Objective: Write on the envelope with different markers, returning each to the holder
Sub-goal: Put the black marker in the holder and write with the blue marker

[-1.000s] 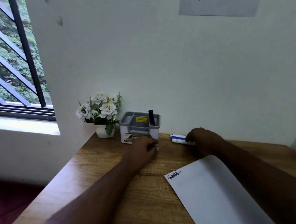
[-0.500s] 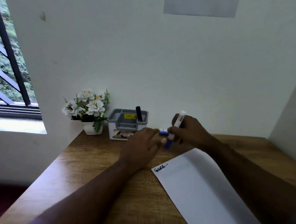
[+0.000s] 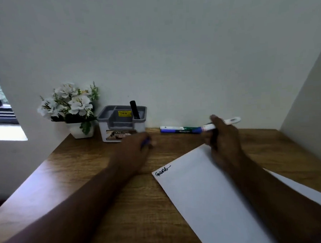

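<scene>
A white envelope [image 3: 206, 193] lies slanted on the wooden desk [image 3: 95, 162], with a black scribble [image 3: 162, 171] at its near-left corner. My right hand [image 3: 222, 136] hovers over the envelope's far corner, gripping a white marker [image 3: 230, 121] that lies almost level and points left. My left hand [image 3: 137, 148] rests on the desk in front of the grey holder [image 3: 122, 121], fingers curled around a small blue cap [image 3: 145, 140] that barely shows. One black marker [image 3: 135, 109] stands in the holder.
A green marker [image 3: 175, 128] and a blue marker [image 3: 178, 131] lie side by side against the back wall. A white pot of flowers [image 3: 71, 107] stands left of the holder. A side wall [image 3: 307, 104] closes the right; a window is at far left.
My right hand picked up the white marker from the wall side. Both hands met and pulled the blue cap off, then drew apart: left toward the holder, right over the envelope's corner.
</scene>
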`<action>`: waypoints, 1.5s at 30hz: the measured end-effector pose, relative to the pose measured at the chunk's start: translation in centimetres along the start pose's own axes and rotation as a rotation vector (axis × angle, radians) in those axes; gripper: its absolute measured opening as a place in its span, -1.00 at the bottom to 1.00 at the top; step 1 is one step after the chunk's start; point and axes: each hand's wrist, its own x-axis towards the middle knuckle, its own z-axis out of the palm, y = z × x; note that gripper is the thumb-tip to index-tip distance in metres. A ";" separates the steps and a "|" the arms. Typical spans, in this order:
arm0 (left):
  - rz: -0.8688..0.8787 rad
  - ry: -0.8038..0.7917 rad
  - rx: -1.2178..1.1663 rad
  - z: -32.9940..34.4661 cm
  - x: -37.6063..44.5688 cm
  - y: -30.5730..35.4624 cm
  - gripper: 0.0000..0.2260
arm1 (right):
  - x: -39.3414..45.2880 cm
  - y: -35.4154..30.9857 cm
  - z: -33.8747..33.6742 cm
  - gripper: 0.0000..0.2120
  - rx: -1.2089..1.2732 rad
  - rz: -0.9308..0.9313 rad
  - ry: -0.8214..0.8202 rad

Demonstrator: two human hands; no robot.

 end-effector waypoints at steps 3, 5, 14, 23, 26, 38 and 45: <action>0.082 -0.294 -0.142 1.3 -0.2 1.5 -0.87 | -1.4 1.0 1.5 -0.73 -0.092 0.033 -0.231; 0.040 -0.403 -0.239 0.8 -0.4 1.3 -0.87 | -2.1 0.8 2.2 -0.75 -0.122 0.077 -0.373; 0.031 -0.462 -0.262 0.5 0.1 0.6 -0.84 | -3.0 2.2 -0.8 -0.81 -0.274 0.159 -0.487; 0.021 -0.462 -0.258 0.9 0.1 0.5 -0.91 | -3.4 2.5 -0.6 -0.82 -0.505 0.065 -0.563; 0.029 -0.465 -0.265 0.9 0.2 0.5 -0.92 | -3.5 2.6 -0.4 -0.83 -0.604 0.008 -0.589; 0.046 -0.476 -0.285 0.8 0.2 0.7 -0.95 | -3.9 2.4 -0.2 -0.91 -0.722 -0.059 -0.680; 0.033 -0.488 -0.281 0.8 0.2 0.7 -0.93 | -3.9 2.4 -0.2 -0.91 -0.710 0.000 -0.624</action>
